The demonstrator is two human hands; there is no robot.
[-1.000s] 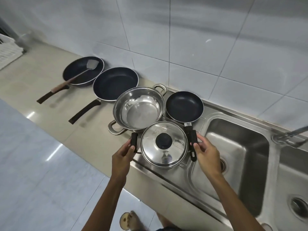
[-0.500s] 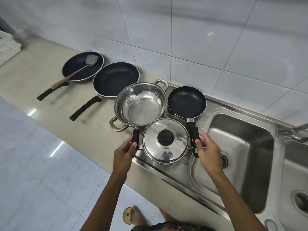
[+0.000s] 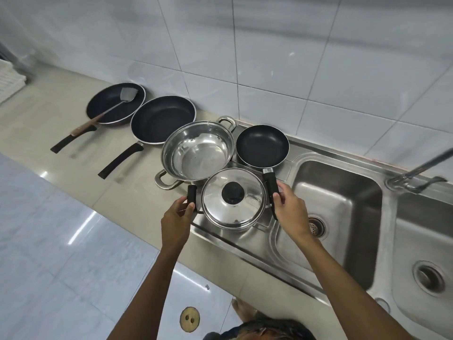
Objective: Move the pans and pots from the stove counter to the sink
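A small steel pot with a lid and black knob sits on the sink's drainboard near the front edge. My left hand grips its black left handle. My right hand is closed at the pot's right side, against the black handle of a small dark frying pan. Behind the pot stands an open steel pot with two loop handles. Further left on the counter lie a dark frying pan and another dark pan holding a metal spatula. The sink basin lies just right of my right hand.
A second basin lies further right, and a faucet reaches over the divider between the two. A tiled wall runs behind the counter. A white rack sits at the far left end. The floor and my feet show below.
Both hands stay on the lidded pot's sides and the pot has not visibly moved. Only the view shifts a little.
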